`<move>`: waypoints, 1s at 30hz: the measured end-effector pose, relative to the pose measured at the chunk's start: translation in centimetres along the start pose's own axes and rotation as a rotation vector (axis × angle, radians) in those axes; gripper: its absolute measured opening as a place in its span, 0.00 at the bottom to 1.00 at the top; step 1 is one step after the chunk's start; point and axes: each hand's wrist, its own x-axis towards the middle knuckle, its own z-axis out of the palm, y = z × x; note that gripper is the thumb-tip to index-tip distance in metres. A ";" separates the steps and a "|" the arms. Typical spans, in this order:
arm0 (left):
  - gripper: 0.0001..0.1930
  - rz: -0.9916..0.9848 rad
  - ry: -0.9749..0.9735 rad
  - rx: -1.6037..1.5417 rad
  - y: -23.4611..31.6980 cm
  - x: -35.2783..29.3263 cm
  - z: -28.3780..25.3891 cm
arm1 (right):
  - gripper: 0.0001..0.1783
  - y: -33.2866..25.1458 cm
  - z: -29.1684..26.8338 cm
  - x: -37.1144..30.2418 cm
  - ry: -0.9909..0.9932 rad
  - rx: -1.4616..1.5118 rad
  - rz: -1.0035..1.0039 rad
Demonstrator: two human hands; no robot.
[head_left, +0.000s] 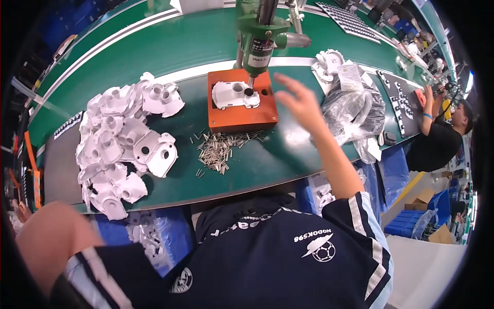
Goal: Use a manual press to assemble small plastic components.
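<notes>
My right hand (300,103) is just right of an orange fixture block (221,122), its fingers apart and nothing visible in them; motion blurs it a little. On the block lies a white plastic housing (226,95) with two round openings, one dark inside. The thin tip of a green press (257,49) comes down at the housing's right part. In front of the block is a loose pile of small metal pins (217,152). My left arm, bent and blurred, shows at the lower left, but its hand is not in view.
A heap of white housings (110,139) covers the left of the green bench (190,190). Plastic bags (355,110) and more white parts (327,64) lie to the right, beside a dark tray of small parts (399,105). Blue bins stand below. A co-worker (440,139) is at far right.
</notes>
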 end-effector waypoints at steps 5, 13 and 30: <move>0.24 0.025 0.048 -0.032 -0.6 -2.3 -1.8 | 0.18 -9.6 -9.1 0.1 0.440 -0.260 -0.480; 0.21 -0.019 0.035 -0.098 -2.4 -4.2 -3.7 | 0.18 -11.4 -24.2 -21.2 0.412 -0.301 -0.433; 0.18 0.186 0.163 -0.353 -5.2 -5.7 -8.8 | 0.16 -14.1 -14.1 -11.5 0.448 -0.360 -0.669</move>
